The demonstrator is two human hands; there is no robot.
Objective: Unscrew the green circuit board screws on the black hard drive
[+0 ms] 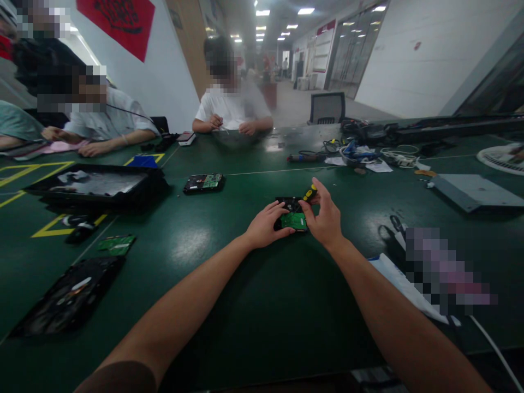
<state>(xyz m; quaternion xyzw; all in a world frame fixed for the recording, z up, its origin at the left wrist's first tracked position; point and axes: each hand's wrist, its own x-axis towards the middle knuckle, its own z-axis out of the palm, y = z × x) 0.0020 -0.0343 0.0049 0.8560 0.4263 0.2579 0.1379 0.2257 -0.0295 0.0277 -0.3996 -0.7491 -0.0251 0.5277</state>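
Note:
A black hard drive point(291, 204) with a green circuit board point(293, 221) lies on the green table between my hands. My left hand point(265, 225) grips its left side, fingers along the far edge and thumb at the near edge. In my right hand point(325, 218) is a small yellow and black screwdriver point(310, 192), held between thumb and fingers over the drive's right side. The screwdriver's tip is too small to make out. Another hard drive point(203, 183) lies farther off to the left, its green board facing up.
To the left are a black tray point(94, 185), a loose green circuit board point(117, 244) and a black casing point(69, 297). Cables point(356, 153), a grey metal box point(478, 192) and a white sheet point(409, 284) lie on the right. Other people sit across the table point(229, 284).

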